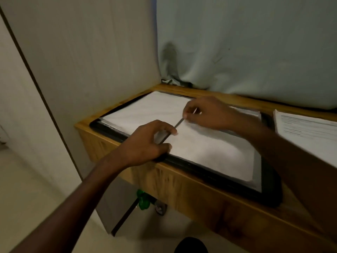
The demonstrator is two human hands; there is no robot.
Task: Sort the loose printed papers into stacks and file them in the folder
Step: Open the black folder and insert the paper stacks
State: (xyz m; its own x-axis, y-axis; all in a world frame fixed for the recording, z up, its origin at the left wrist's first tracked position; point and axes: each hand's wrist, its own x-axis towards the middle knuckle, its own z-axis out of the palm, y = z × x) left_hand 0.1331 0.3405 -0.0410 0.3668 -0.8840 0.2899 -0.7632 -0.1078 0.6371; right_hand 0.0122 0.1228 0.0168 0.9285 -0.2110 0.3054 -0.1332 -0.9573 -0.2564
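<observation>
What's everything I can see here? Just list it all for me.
folder: one, black, lying open on the table
papers in folder: a white stack, inside the folder
thin strip: one, dark, over the folder's middle, held at both ends
printed papers: one white stack, on the table at far right
table: one, wooden
cloth: one, pale green, hanging behind
green object: one, under the table
left hand: pinches the strip's near end
right hand: pinches its far end

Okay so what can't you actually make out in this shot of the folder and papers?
- Head view: print on the papers in the black folder, blurred.
- Text on the printed stack, too small; the frame's right edge cuts it off.
- What the thin dark strip is; left hand and right hand cover its ends.
</observation>
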